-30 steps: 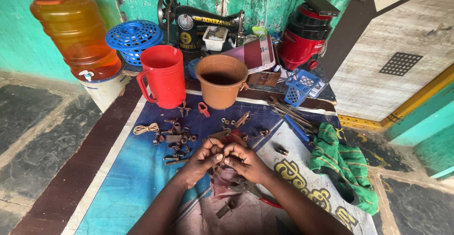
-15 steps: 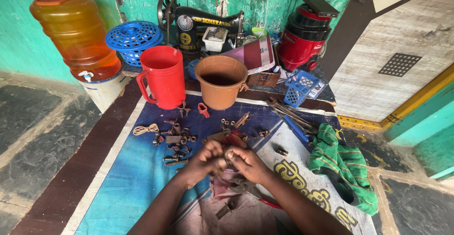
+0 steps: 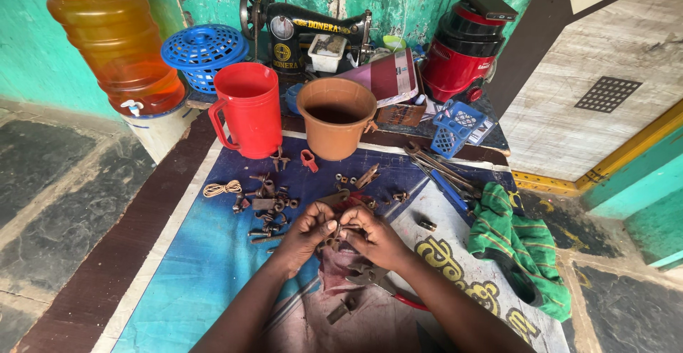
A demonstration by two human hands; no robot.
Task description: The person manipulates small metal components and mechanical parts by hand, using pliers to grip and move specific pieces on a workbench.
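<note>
Barely anything has shifted: both hands stay together over the blue printed mat (image 3: 178, 268), left hand (image 3: 307, 228) and right hand (image 3: 377, 238) pinching a small rusty metal part (image 3: 334, 238) between their fingertips. Scattered rusty hardware (image 3: 267, 204) lies just left; red-handled pliers (image 3: 384, 285) beneath the right wrist; red jug (image 3: 249, 110) and brown pot (image 3: 336, 117) stand beyond. Bare mat opens leftward.

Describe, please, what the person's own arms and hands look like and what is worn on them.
Both forearms are bare as far as the view shows: no sleeves, gloves or watch. The left hand and right hand show no rings or bands that I can make out, and the fingers are uncovered.
</note>
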